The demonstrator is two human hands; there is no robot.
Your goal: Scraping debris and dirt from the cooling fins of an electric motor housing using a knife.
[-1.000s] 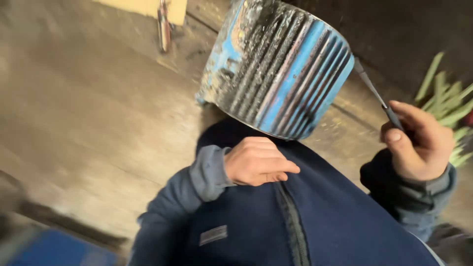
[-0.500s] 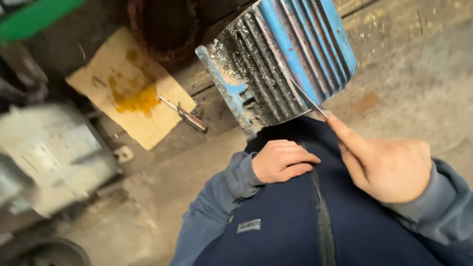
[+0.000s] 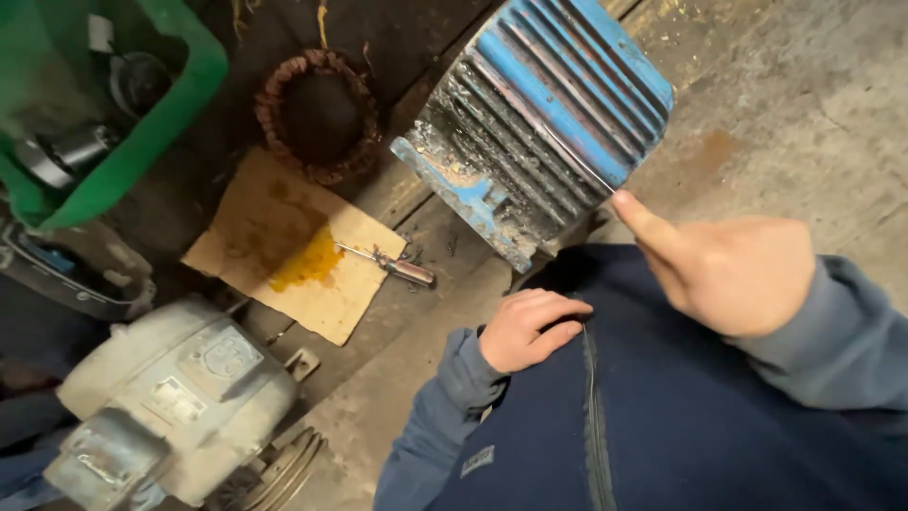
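A blue, finned electric motor housing [image 3: 539,123] stands on the floor in front of me, its paint worn and dirty. My right hand [image 3: 728,270] grips a thin metal tool [image 3: 577,156], whose shaft lies along the fins; my forefinger stretches out along it. My left hand [image 3: 525,326] rests in a loose fist against my dark blue jacket, holding nothing that I can see.
A screwdriver [image 3: 397,267] lies on a stained piece of cardboard [image 3: 284,251]. Behind it sits a round copper winding [image 3: 317,114]. A green crate [image 3: 142,123] with parts stands at far left, a grey motor [image 3: 180,397] at lower left. Bare concrete floor [image 3: 804,104] spreads right.
My view has swung left and down, bringing the crate, winding and grey motor into sight. My right hand has drawn closer to my chest with the tool still on the fins.
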